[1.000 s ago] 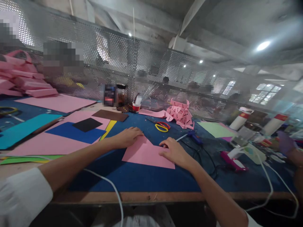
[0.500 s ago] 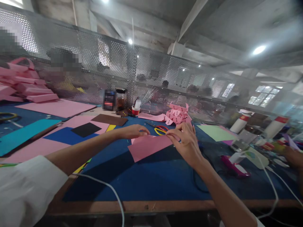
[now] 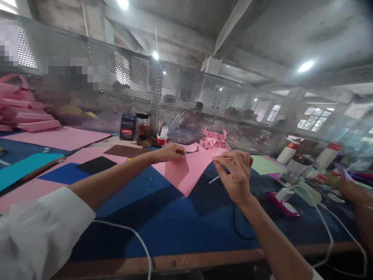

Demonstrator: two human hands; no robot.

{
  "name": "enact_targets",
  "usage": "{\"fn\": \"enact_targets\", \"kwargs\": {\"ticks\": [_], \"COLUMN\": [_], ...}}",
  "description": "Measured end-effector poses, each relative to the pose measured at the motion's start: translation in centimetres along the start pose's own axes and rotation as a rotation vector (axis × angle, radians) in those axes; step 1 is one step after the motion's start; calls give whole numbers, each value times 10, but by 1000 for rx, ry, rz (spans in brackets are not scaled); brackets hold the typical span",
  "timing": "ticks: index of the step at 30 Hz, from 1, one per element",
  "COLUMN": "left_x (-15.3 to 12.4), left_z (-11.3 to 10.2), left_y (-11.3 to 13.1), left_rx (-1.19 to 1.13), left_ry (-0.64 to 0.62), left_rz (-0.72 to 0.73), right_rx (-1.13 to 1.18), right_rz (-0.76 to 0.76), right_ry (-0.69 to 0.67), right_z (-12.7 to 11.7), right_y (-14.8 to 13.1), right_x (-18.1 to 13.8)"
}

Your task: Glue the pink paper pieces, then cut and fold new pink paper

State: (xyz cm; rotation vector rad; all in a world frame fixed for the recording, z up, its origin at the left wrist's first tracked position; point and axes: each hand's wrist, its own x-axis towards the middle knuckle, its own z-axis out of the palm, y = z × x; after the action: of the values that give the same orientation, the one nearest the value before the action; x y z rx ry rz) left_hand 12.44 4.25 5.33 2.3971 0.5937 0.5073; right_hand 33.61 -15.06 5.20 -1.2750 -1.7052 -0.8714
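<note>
A pink sheet (image 3: 199,165) is held up above the blue work surface, one corner pointing down toward me. My left hand (image 3: 174,151) has its fingers closed at the sheet's upper left edge. At the right edge, my right hand (image 3: 235,173) pinches the sheet between thumb and fingertips. From under the right hand sticks a thin pale rod (image 3: 214,179); its other end is hidden by the hand. Pink strips with dark holes (image 3: 215,138) lie in a pile behind the sheet.
Blue (image 3: 61,172), black (image 3: 97,165) and brown sheets (image 3: 125,151) lie to the left. A red-and-white cup (image 3: 162,139) and a jar (image 3: 142,126) stand by the perforated metal screen. On the right are a magenta device (image 3: 282,205), cables and another person's hand (image 3: 349,190).
The pink sheet has been opened out and lifted, so it now covers the scissors behind it. My right hand has shifted slightly right, and the pale rod shows beneath it. The view has turned slightly.
</note>
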Motion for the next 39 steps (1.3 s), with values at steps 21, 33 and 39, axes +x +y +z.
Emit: {"fn": "enact_targets", "kwargs": {"ticks": [21, 33, 39], "left_x": [-110, -127, -103], "left_z": [-3, 21, 33], "left_y": [6, -39, -39], "left_rx": [-55, 84, 472], "left_ry": [-70, -129, -38], "left_rz": [-448, -483, -43], "right_rx": [766, 837, 806], "right_rz": [698, 850, 871], "right_ry": [-604, -796, -830], "right_z": [82, 107, 106], "right_y": [8, 2, -2], "right_x": [-17, -36, -40]}}
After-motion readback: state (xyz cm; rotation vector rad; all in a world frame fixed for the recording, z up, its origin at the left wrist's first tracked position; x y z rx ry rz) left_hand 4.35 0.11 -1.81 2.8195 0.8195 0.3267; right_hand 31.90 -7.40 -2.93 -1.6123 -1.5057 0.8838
